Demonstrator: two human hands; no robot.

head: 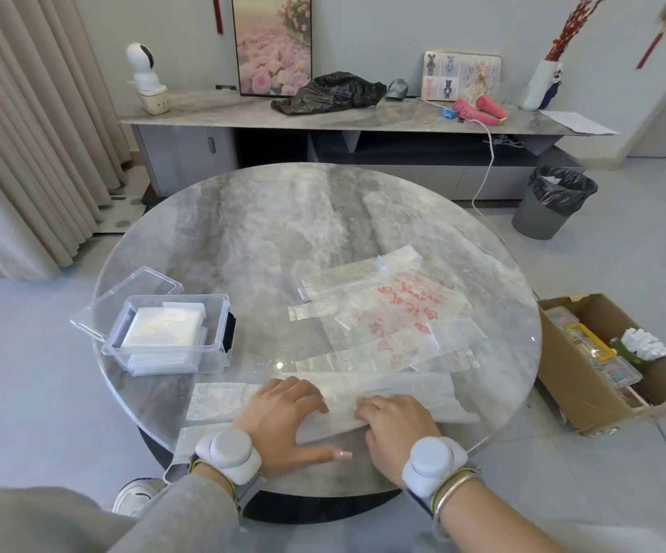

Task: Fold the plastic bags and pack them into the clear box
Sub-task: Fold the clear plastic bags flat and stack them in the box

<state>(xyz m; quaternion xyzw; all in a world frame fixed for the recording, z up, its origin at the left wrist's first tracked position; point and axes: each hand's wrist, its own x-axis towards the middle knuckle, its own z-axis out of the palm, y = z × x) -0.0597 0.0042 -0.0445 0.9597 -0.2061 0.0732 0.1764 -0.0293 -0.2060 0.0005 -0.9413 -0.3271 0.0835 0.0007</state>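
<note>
A long strip of folded clear plastic bag point(403, 397) lies across the near edge of the round marble table point(267, 233). My left hand point(283, 421) presses flat on it, thumb stretched out to the right. Beside it, my right hand point(395, 425) rests on the strip, fingers bent, their tips on its fold. A pile of flat clear bags with red print point(387, 321) lies beyond, right of centre. At the left stands the clear box point(171, 333) holding folded white bags, its lid point(124, 301) leaning behind it.
A cardboard box point(586, 393) with small items sits on the floor right of the table. A grey bin point(551, 201) stands further back. The sideboard point(323, 117) behind carries a black bag, a clock, a vase and a camera. Curtains hang at the left.
</note>
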